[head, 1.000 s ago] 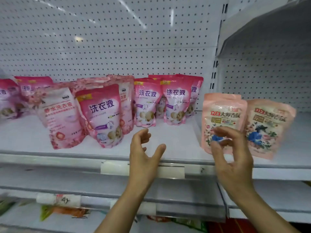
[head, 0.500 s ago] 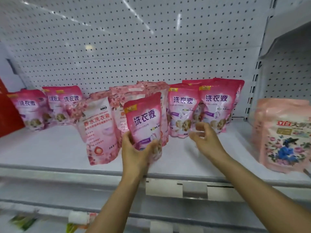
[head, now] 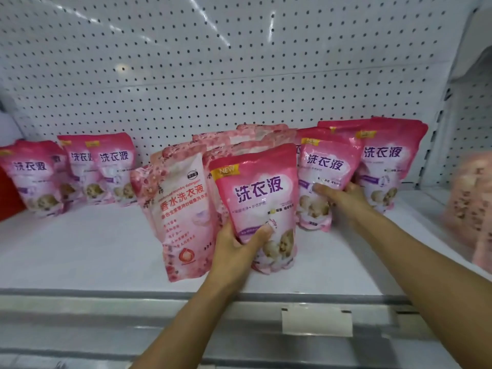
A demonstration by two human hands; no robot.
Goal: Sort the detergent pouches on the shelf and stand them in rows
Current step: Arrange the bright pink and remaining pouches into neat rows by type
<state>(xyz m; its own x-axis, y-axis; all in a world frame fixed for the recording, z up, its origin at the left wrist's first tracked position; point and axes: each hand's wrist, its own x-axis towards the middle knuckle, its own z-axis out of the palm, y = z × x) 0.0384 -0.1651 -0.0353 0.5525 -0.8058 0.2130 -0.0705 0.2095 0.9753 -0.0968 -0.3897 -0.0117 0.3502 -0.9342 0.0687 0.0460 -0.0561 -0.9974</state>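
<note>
Between both hands (head: 234, 249), two pink pouches (head: 259, 193)

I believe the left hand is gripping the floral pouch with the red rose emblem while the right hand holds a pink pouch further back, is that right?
Not quite. The head view shows the left hand gripping the pink pouch marked NEW, not the floral pouch standing beside it. The right hand does hold a pink pouch further back.

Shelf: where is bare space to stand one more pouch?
Bare shelf lies front left, between the far-left pouches and the floral pouch. A smaller patch lies front right, before the peach pouches. The middle, around both hands, is crowded.
</note>
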